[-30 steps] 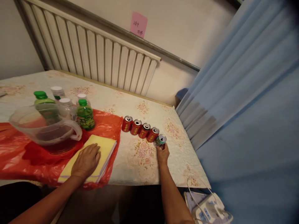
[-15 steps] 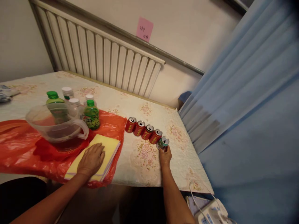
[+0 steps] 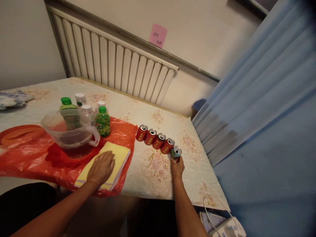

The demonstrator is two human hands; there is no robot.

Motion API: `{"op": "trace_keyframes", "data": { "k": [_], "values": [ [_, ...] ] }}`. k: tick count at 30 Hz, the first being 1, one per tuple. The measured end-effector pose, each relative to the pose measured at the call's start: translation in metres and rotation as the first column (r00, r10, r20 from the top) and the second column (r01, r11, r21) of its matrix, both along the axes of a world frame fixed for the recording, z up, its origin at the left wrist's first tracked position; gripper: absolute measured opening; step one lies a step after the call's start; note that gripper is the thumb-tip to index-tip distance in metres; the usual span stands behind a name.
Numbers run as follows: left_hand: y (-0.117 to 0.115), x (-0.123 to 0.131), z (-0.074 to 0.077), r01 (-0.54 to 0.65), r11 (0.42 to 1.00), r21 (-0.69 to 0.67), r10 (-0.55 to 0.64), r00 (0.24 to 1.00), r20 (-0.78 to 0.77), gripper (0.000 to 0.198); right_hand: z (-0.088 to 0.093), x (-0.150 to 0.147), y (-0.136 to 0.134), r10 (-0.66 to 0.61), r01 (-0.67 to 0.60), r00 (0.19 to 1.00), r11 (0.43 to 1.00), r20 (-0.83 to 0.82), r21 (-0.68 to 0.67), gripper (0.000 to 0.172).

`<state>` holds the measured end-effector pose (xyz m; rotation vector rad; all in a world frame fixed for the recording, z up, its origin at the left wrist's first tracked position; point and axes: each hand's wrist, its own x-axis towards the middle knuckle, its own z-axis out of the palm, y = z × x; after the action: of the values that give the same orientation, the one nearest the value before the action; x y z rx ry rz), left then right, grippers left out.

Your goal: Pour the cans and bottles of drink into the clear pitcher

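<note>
My right hand is wrapped around a green drink can at the near right end of a row of cans. Several red drink cans, among them one red can at the far left end, stand upright in line beside it, their tops opened. My left hand lies flat, fingers stretched out, on a folded yellow cloth. Under the cloth spreads a red plastic bag. Left of the cloth, a clear plastic jug with a handle rests on the bag.
Behind the jug stand a green-capped bottle, a larger green-capped bottle and several white-capped bottles. The flowered tablecloth covers the table. A blue curtain hangs at the right, and a radiator lines the wall.
The whole view has shifted slightly, so everything sits a little further right. My left hand stays on the cloth and my right hand stays on the green can.
</note>
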<state>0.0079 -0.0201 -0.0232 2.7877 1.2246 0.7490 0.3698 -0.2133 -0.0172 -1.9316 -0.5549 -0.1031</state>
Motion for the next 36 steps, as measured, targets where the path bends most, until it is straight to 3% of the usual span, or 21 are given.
{"op": "trace_keyframes", "data": {
  "k": [15,24,29,36],
  "values": [
    [0.001,-0.001,-0.001,0.008,0.999,-0.047,-0.005,0.998,0.056,0.036,-0.007,0.004,-0.001,-0.009,0.009,1.000,1.000,0.006,-0.008,0.048],
    [-0.007,-0.002,0.005,-0.004,0.999,-0.042,0.006,0.999,0.045,0.032,-0.019,0.005,-0.008,-0.092,0.093,0.991,0.996,-0.096,0.008,0.062],
    [-0.012,-0.002,0.008,0.005,0.998,-0.058,0.000,0.996,0.090,0.029,-0.025,-0.021,-0.024,-0.131,0.129,0.981,0.991,-0.140,-0.020,0.066],
    [-0.014,-0.003,0.012,0.015,0.987,-0.160,-0.002,0.997,0.078,0.028,-0.027,-0.081,-0.035,-0.049,0.036,0.996,0.985,-0.072,-0.170,0.052]
  ]
}}
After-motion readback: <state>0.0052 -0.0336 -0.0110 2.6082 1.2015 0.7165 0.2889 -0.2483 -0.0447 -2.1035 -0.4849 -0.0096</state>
